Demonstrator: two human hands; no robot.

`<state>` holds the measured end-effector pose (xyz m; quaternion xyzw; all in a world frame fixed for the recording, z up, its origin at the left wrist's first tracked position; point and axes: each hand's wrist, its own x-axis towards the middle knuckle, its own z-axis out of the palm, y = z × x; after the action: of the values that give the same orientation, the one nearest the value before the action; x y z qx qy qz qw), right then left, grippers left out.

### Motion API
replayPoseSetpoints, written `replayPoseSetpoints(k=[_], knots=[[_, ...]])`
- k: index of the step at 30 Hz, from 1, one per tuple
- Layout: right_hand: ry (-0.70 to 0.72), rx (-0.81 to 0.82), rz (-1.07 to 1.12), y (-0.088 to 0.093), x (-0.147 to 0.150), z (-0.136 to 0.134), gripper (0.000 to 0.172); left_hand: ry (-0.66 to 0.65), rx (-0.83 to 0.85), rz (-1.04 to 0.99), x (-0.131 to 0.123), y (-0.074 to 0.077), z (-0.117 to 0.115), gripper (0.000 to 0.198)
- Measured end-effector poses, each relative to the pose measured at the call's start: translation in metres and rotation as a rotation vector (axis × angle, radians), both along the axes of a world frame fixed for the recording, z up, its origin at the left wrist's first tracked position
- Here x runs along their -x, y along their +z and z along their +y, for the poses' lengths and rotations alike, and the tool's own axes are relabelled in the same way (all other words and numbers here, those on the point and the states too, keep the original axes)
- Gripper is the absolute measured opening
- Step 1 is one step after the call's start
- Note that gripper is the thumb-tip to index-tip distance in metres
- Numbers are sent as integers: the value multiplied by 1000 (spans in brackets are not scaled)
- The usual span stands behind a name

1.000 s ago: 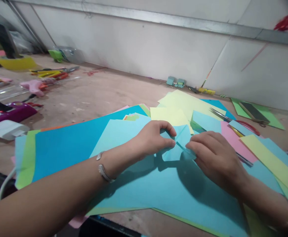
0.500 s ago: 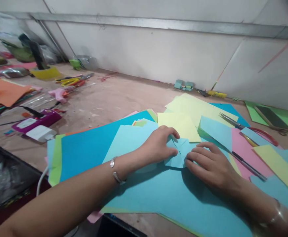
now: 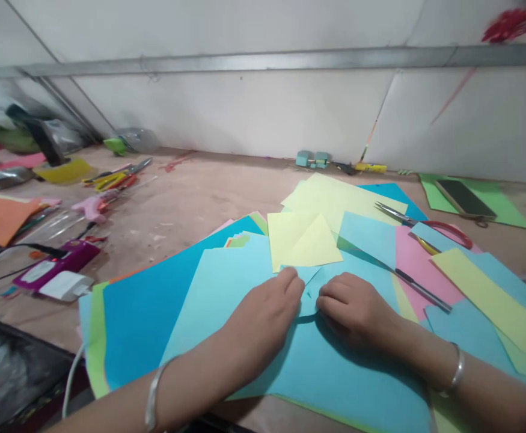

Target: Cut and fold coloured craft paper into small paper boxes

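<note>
Between my two hands is a small piece of folded light blue paper (image 3: 309,304), creased into flaps. My left hand (image 3: 269,322) is closed on its left side, the fingers curled over the edge. At the right edge my right hand (image 3: 355,304) grips it with thumb and bent fingers. Beneath lies a large light blue sheet (image 3: 357,379), resting on a pile of coloured papers. Just beyond the folded piece sits a yellow paper square (image 3: 301,240) with a diagonal crease.
On the right lie scissors (image 3: 447,233) with red handles, a pen-like tool (image 3: 425,291) and a yellow strip (image 3: 492,300). A phone (image 3: 465,198) rests on green paper at the back. At left are a purple power strip (image 3: 59,264) and a pink glue gun (image 3: 92,207).
My left hand has turned over and its fingers have closed onto the folded paper's left side. My right hand's fingers have drawn in on the right edge. The view has swung rightward.
</note>
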<state>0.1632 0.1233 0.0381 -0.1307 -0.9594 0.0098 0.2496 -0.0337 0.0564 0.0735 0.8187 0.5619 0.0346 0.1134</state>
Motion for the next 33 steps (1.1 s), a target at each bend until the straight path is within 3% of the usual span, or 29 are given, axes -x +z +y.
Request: replayPoseSetpoints(k=[4, 9, 14, 17, 21, 24, 29, 33], knots=[[-46, 128, 4, 2, 0, -4, 25, -39, 89, 38, 3, -4, -8, 3], [-77, 183, 0, 0, 2, -4, 26, 34, -8, -115, 2, -17, -10, 20], [-65, 250, -31, -3, 1, -3, 24, 89, 83, -299, 3, -19, -11, 18], [-80, 404, -22, -1, 0, -3, 27, 74, 114, -307, 8, -20, -9, 23], [-107, 542, -16, 2, -1, -6, 22, 41, 36, -237, 12, -27, -8, 30], [-203, 479, -18, 4, 0, -14, 20, 44, -1, -192, 13, -31, -8, 29], [-295, 185, -29, 7, 4, -26, 24, 58, -9, -167, 11, -30, -7, 27], [-331, 220, -59, 3, 3, -25, 29, 135, 46, -164, 8, -28, -7, 26]])
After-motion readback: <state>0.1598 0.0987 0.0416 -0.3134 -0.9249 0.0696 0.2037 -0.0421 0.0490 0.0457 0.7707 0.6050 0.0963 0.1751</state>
